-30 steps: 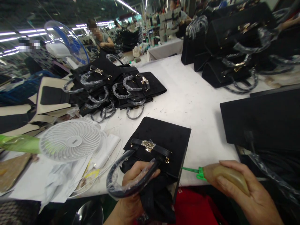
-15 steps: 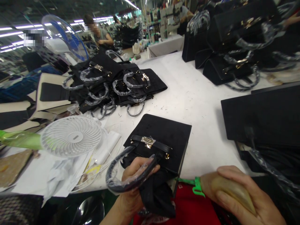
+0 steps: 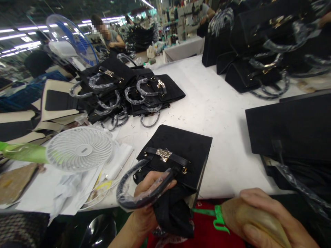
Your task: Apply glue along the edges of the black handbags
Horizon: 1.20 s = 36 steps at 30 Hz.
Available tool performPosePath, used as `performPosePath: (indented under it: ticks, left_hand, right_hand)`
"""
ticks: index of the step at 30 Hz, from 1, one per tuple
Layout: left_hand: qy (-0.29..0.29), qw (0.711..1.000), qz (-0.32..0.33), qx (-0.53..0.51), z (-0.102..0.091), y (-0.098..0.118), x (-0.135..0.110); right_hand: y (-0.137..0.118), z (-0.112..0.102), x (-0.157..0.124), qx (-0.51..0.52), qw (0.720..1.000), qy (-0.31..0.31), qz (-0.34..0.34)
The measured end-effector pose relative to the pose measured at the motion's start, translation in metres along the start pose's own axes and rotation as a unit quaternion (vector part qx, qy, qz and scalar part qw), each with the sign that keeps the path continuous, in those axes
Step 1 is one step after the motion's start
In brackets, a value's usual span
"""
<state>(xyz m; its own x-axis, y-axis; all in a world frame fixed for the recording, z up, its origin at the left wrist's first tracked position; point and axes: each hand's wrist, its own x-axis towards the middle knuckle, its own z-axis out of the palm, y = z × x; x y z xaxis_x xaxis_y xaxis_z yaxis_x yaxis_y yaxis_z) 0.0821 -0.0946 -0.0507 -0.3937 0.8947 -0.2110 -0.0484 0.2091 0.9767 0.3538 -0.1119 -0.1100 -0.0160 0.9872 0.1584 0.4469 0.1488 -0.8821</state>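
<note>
A black handbag (image 3: 181, 148) with a gold clasp lies at the near edge of the white table (image 3: 214, 106). My left hand (image 3: 146, 203) is closed round its plastic-wrapped handle (image 3: 129, 196) and some black fabric hanging over the table edge. My right hand (image 3: 269, 224) is at the lower right, wrapped round a tan horn-shaped tool (image 3: 256, 220) with a green plastic tie (image 3: 217, 215) at its tip. The tip points toward the bag's near corner without touching it.
A small white desk fan (image 3: 80, 150) stands left of the bag over papers and cables. A heap of black handbags (image 3: 124, 93) lies behind, with more bags (image 3: 258, 51) at the far right and a flat black panel (image 3: 289, 127) at right. Another person sits far back.
My right hand with the tool has dropped lower and nearer to me, below the table edge. The left hand keeps its grip on the handle; the bag has barely shifted.
</note>
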Motion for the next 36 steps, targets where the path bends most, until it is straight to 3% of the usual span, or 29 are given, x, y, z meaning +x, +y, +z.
performPosePath:
  ticks: [4, 6, 10, 15, 19, 21, 25, 29, 31, 33, 36]
  left_hand:
    - [0.000, 0.999, -0.030, -0.033, 0.002, 0.000, -0.001]
    - [-0.001, 0.999, -0.034, -0.028, 0.002, 0.000, -0.001]
    - [0.005, 1.000, 0.019, 0.022, 0.000, 0.002, 0.001]
    - [-0.005, 1.000, -0.010, 0.004, -0.001, 0.003, 0.001]
    - [-0.015, 1.000, 0.000, 0.017, -0.007, -0.004, 0.003]
    - [-0.019, 0.999, 0.022, 0.026, -0.010, -0.007, 0.004]
    - [-0.016, 0.998, 0.042, 0.041, -0.009, -0.005, 0.004]
    - [-0.023, 0.999, -0.028, -0.001, -0.004, 0.001, 0.005]
    - [-0.015, 1.000, -0.016, 0.009, -0.002, 0.004, 0.005]
    - [-0.003, 1.000, 0.013, 0.026, 0.000, 0.006, 0.005]
    - [-0.017, 0.999, -0.028, 0.008, 0.001, 0.005, 0.007]
  right_hand:
    - [0.004, -0.003, 0.008, -0.065, 0.997, 0.041, -0.006]
    - [0.004, -0.004, 0.009, -0.062, 0.998, 0.017, -0.021]
    - [0.002, -0.005, 0.009, -0.026, 0.996, -0.039, -0.071]
    - [0.001, -0.004, 0.015, -0.092, 0.994, 0.045, -0.030]
    - [0.000, -0.004, 0.013, -0.037, 0.995, -0.033, -0.090]
    - [-0.001, -0.002, 0.014, -0.017, 0.994, -0.037, -0.099]
    - [0.002, 0.002, 0.021, -0.059, 0.997, 0.052, -0.024]
    - [0.004, 0.005, 0.018, 0.020, 0.999, -0.025, -0.043]
    - [0.006, 0.005, 0.014, 0.051, 0.997, -0.036, -0.053]
    - [0.010, 0.006, 0.013, 0.040, 0.999, 0.012, 0.001]
    - [0.011, 0.009, 0.011, 0.046, 0.991, 0.042, 0.120]
